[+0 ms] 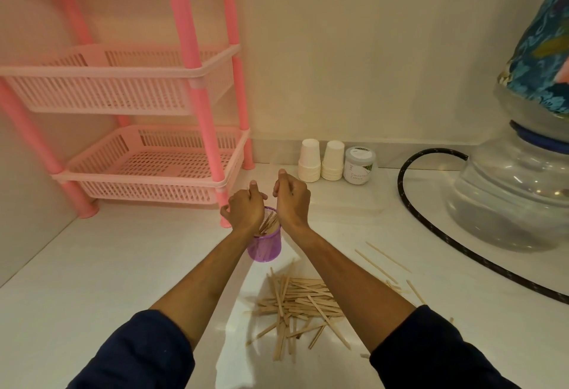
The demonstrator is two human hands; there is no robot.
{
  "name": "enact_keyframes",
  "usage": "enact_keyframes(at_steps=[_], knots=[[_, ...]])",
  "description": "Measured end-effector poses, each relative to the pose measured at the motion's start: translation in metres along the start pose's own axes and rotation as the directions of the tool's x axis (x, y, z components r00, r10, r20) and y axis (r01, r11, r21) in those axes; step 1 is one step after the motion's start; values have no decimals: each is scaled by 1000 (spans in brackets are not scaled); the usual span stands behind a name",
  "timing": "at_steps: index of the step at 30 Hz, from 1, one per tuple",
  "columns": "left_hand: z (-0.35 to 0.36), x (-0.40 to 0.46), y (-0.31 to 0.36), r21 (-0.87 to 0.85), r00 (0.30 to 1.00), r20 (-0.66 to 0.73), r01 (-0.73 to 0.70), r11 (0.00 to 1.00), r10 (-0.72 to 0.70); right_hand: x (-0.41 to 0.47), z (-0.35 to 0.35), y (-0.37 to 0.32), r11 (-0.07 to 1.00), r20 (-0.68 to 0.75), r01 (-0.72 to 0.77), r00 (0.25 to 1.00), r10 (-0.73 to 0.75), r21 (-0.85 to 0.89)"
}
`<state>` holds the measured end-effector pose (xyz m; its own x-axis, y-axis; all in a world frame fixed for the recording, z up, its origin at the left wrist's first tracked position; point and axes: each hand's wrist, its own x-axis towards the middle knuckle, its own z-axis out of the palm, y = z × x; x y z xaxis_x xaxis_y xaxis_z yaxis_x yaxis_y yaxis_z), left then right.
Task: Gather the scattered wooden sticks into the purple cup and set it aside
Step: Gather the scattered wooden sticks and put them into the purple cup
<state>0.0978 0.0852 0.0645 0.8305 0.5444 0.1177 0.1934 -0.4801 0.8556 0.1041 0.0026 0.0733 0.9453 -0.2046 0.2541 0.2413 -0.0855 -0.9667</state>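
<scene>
Purple cup [265, 245] upright at frame centre on white counter [123, 265], mouth up, wooden sticks inside on end, leaning slightly. Open counter from 7 to 9 o'clock of cup; wall corner bounding far left. Pink rack [147, 154] close at 10 to 11 o'clock, nearest leg just beside cup. Paper cup stacks [321, 163] and small jar [359, 165] at 1 o'clock against back wall. Black hose [409, 203] and clear water bottle [508, 197] at 2 to 3 o'clock. Loose stick pile [295, 305] at 5 o'clock, long axes mostly left-right, some crossed; few strays toward 4 o'clock. Left hand [244, 208] over rim, fingers curled; contents of grip not discernible. Right hand [291, 199] beside rim, fingers curled together; grip not discernible.
</scene>
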Motion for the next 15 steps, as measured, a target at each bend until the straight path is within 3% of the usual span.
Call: enact_keyframes(at_steps=[5, 9, 12, 15], knots=[[-8, 6, 0, -42, 976, 154, 162, 986, -153, -2, -12, -7, 999, 11, 6, 1000, -6, -41], [-15, 4, -1, -140, 974, 198, 141, 980, -112, -6, -27, -6, 999, 2, 10, 1000, -10, -40], [-19, -5, 3, -123, 997, 70, 33, 992, -25, -10, -40, -6, 1000, -2, -2, 1000, 2, -27], [-23, -23, 5, -88, 975, -51, -219, 972, 215, -16, -58, -1, 997, 19, -1, 1000, 2, -80]])
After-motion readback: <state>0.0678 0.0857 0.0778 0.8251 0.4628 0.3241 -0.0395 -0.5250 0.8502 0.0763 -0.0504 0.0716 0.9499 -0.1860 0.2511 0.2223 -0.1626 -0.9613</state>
